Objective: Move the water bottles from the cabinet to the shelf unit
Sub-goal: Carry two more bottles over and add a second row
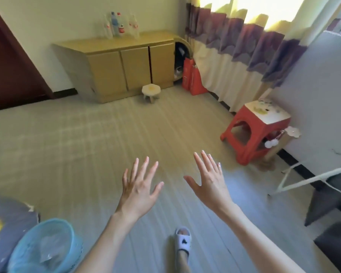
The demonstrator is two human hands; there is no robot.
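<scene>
Water bottles point(120, 24): a small cluster standing on top of the low wooden cabinet point(126, 62), far wall, left end of its top. Clear plastic, mostly red-and-white labels; one taller with a blue label. All upright, long axes vertical, caps up. Blurred; exact count unclear.

Left hand point(139, 189) and right hand point(210, 179) both raised over bare floor, backs toward the camera, fingers spread wide, holding nothing. Well apart from the bottles.

Small round stool point(151, 91) in front of the cabinet; red plastic stool point(258, 129) at right.

clear water bottles point(120, 24) clustered upright atop cabinet point(114, 62)
</scene>
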